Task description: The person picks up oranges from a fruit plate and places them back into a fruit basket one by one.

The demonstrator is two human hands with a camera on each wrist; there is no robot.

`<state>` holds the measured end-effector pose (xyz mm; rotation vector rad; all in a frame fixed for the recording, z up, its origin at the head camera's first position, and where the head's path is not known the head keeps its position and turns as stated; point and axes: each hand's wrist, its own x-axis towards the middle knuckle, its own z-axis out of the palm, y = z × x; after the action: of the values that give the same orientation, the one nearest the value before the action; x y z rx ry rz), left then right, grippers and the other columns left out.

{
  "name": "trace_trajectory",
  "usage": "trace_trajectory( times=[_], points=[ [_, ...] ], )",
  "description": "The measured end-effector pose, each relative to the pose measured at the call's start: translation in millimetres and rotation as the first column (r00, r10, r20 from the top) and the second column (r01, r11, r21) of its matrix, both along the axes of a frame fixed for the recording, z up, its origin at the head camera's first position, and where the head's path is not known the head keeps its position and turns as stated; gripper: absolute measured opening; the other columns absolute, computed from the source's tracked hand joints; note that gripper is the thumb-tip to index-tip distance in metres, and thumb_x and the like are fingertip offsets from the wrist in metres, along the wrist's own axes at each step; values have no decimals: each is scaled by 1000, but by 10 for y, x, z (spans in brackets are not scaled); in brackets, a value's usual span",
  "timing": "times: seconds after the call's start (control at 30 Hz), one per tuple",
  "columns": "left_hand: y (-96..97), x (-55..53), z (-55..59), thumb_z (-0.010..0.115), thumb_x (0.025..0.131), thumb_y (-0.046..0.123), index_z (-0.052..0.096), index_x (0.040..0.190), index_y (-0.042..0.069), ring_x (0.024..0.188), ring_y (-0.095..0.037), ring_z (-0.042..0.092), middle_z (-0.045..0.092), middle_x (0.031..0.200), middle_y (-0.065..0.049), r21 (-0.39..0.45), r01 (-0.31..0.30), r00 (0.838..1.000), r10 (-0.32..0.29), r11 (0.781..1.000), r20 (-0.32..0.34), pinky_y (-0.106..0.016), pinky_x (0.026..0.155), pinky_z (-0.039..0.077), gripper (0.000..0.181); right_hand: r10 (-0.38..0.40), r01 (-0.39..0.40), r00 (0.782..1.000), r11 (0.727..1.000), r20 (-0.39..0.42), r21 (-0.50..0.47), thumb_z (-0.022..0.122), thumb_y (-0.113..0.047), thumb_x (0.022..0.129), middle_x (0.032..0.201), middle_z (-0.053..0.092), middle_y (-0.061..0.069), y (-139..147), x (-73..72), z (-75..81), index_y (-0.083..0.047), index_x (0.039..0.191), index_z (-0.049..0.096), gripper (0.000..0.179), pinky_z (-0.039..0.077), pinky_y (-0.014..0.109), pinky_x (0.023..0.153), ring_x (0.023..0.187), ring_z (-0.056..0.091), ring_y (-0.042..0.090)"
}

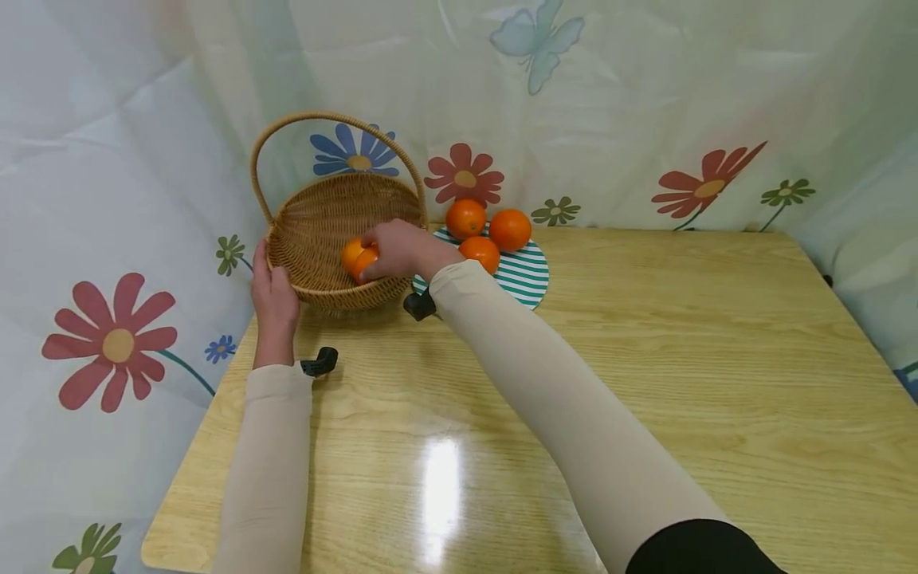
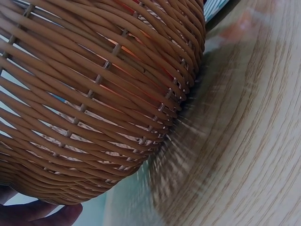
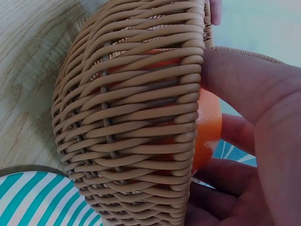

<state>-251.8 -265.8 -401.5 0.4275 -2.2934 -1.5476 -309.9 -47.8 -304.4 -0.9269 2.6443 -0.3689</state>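
Note:
A wicker basket [image 1: 340, 199] with a tall arched handle stands at the back left of the table, its mouth tilted toward me. My left hand [image 1: 274, 299] holds the basket at its left side; its fingertips [image 2: 66, 215] show beside the weave in the left wrist view. Inside the rim, my right hand [image 1: 402, 249] has its thumb and fingers around an orange [image 3: 209, 127], which the basket wall partly hides. Another orange [image 1: 351, 252] lies against it in the basket.
To the basket's right, a round mat [image 1: 527, 275] with green and white stripes bears three oranges [image 1: 511, 229]. A flower-printed cloth [image 1: 610, 119] hangs behind the wooden table [image 1: 681, 343]. My right forearm crosses the table's middle.

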Motion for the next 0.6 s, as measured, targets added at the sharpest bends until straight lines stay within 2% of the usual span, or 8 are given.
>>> trace_trajectory(
  times=[0.2, 0.37, 0.5, 0.6],
  points=[
    [1, 18, 4, 20, 98, 25, 13, 155, 38, 147, -8, 16, 13, 161, 15, 14, 2, 1000, -2, 1000, 8, -31, 122, 17, 59, 9, -9, 1000, 999, -8, 36, 57, -40, 95, 143, 53, 2, 5, 10, 6, -16, 144, 48, 55, 40, 34, 108, 131, 47, 22],
    [8, 12, 5, 20, 98, 24, 13, 155, 37, 148, -11, 17, 13, 162, 14, 28, -2, 1000, 2, 1000, 15, -31, 121, 18, 59, -17, 17, 1000, 1000, -10, -5, 56, -37, 96, 144, 52, 0, 80, 42, 12, -17, 142, 50, 51, 38, 36, 111, 135, 43, 23],
    [0, 7, -11, 20, 97, 23, 15, 156, 32, 148, -12, 19, 14, 162, 11, 33, -3, 1000, 3, 999, -2, -31, 121, 19, 60, -9, 8, 1000, 999, -18, -52, 55, -35, 97, 139, 57, 0, 167, 88, 2, -17, 141, 52, 47, 42, 34, 108, 127, 52, 19],
    [-3, 11, -14, 20, 97, 24, 15, 156, 32, 147, -11, 19, 15, 162, 11, 31, 0, 1000, 0, 1000, -9, -30, 121, 18, 60, 7, -12, 999, 996, -52, -94, 55, -35, 97, 133, 61, 0, 237, 105, -29, -17, 138, 55, 45, 45, 32, 104, 119, 58, 16]
  ],
)
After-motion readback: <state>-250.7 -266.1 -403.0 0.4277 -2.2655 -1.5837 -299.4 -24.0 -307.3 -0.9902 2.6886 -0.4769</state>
